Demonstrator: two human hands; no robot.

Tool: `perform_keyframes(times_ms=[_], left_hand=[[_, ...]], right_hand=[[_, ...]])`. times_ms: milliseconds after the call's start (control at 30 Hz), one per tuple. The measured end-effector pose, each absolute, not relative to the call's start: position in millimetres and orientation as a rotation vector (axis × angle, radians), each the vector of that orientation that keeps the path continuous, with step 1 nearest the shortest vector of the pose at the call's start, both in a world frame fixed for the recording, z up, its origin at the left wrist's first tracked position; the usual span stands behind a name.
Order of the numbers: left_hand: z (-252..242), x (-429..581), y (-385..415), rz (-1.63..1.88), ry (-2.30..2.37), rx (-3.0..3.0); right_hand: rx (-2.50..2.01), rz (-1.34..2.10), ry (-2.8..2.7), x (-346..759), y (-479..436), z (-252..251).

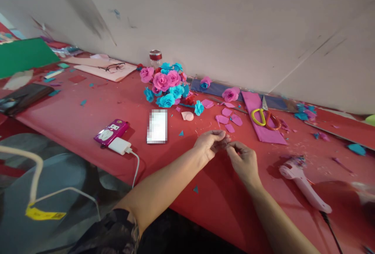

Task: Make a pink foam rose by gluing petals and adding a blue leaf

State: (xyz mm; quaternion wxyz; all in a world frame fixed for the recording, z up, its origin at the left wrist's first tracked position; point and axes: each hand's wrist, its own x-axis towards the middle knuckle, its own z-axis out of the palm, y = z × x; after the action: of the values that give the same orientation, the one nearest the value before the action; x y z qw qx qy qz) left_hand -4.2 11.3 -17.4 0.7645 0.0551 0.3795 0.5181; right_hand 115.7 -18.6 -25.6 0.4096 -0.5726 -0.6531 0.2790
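My left hand [210, 144] and my right hand [243, 162] meet over the red table, thumbs and fingertips pinched close together. Whatever lies between the fingertips is too small to make out. Just beyond them are loose pink paper petals [236, 120]. Yellow-and-orange-handled scissors [266, 118] rest on a folded pink paper sheet [254, 109]. A bunch of pink and blue paper flowers [165, 84] stands farther back to the left, with a single blue paper flower [199, 108] beside it. One pink flower [231, 94] lies behind the petals.
A pale pink glue gun [306, 185] lies at the right, its cord running off the front. On the left are a phone with a blurred screen [159, 126] and a magenta extension socket [114, 131] with a white charger [120, 145]. Eyeglasses [115, 67] sit farther back. A grey chair [58, 191] stands at the lower left.
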Motion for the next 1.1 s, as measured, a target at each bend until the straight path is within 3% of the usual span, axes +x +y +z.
perform_keyframes(times_ms=[200, 1100], left_hand=[[-18.0, -3.5, 10.5, 1.183, 0.82, 0.076], [-17.3, -7.4, 20.2, 1.357, 0.774, 0.28]], right_hand=[[-1.486, 0.599, -1.635, 111.8, -20.9, -26.9], [-1.429, 1.0, -1.359, 116.9, -20.0, -24.4]])
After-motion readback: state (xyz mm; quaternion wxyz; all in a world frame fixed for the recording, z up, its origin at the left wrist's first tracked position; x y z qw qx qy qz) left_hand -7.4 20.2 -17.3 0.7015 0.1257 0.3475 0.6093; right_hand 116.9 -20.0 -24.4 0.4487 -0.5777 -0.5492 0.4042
